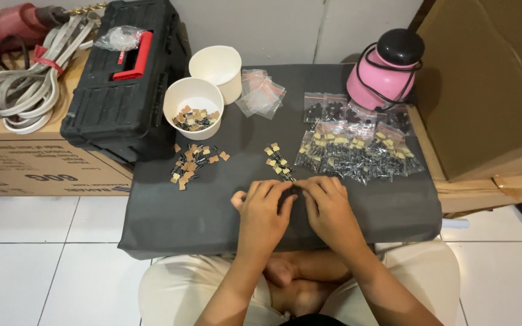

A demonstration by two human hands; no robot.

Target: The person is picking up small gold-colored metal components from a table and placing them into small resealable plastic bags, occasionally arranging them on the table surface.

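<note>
My left hand (pixel 261 211) and my right hand (pixel 328 208) meet at the near middle of a dark grey mat (pixel 170 220). Together their fingertips pinch a small dark part (pixel 293 190) between them. Just beyond my fingers lies a short row of small black parts with tan tape tabs (pixel 278 162). A loose pile of the same parts (pixel 191 163) lies to the left. To the right are several small clear bags filled with parts (pixel 357 154).
A white bowl (pixel 179 96) holds more taped parts, with an empty white cup (pixel 217 65) behind it. Empty clear bags (pixel 261 92) lie at the back. A black toolbox (pixel 125 78) and coiled white cable (pixel 22 90) rest on cardboard boxes left; a pink appliance (pixel 385 69) stands right.
</note>
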